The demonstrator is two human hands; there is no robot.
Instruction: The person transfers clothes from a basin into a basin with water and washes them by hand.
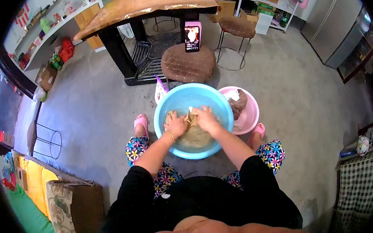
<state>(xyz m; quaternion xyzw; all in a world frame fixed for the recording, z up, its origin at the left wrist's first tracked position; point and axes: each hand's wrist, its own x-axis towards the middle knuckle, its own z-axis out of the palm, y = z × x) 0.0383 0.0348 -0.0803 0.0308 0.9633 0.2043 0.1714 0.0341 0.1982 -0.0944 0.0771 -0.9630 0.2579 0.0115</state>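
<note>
A large blue basin [162,138] of water stands on the floor between my feet. In it lies a wet tan cloth garment [193,136], partly under the water, with a small white patch showing near its top. My left hand [176,125] grips the garment on the left side, its fingers curled into the fabric. My right hand [205,118] holds a bunched part of the same garment a little to the right. Both hands are close together inside the basin. The exact folds between the fingers are hidden.
A pink basin [253,117] with brown cloth [238,105] touches the blue basin's right side. Behind stands a brown padded stool [188,64] with a phone [193,37] propped on it. A purple-and-white packet [160,90] is at the basin's left; a black-legged table [151,6] stands beyond.
</note>
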